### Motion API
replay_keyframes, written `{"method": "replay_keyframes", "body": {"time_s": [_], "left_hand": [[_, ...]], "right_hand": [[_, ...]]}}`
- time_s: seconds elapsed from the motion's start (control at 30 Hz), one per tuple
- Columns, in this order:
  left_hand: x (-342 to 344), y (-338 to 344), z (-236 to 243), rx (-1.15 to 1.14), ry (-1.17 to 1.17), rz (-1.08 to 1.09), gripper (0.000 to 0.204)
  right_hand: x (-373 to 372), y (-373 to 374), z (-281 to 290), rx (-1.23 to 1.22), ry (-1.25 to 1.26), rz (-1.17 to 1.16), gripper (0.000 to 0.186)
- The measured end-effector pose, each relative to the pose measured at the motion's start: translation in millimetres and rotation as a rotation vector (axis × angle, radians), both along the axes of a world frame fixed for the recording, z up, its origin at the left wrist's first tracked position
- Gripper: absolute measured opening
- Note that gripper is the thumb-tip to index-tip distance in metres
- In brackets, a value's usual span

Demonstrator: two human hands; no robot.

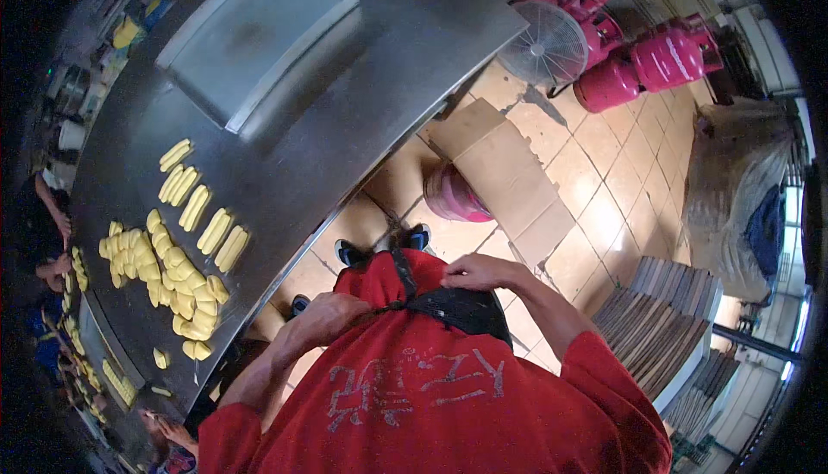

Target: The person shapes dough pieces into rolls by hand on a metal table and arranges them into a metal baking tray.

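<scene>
The black cloth lies at the frame's centre, across the red shirt; the left hand curls closed on its knotted end; the right hand, just above, has fingers pinched together, any grip unclear; dough sits on the table, lower left.
</scene>
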State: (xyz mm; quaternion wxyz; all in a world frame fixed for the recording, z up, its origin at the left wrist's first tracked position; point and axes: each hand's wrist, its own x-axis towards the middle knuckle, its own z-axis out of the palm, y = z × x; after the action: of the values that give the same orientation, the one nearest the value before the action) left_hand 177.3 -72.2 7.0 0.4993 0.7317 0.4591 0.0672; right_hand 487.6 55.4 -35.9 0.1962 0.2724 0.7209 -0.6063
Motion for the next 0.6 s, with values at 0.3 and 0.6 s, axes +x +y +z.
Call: {"method": "replay_keyframes", "body": {"time_s": [0.3, 0.6], "left_hand": [[37.9, 46.9, 3.8, 0.009, 0.239, -0.558, 0.024], [79.1, 70.6, 13.1, 0.021, 0.173, -0.544, 0.033]], "right_hand": [[58.6, -42.1, -14.8, -0.139, -0.16, -0.38, 0.031], [62.0, -101.8, 17.5, -0.686, -0.261, -0.749, 0.047]]}}
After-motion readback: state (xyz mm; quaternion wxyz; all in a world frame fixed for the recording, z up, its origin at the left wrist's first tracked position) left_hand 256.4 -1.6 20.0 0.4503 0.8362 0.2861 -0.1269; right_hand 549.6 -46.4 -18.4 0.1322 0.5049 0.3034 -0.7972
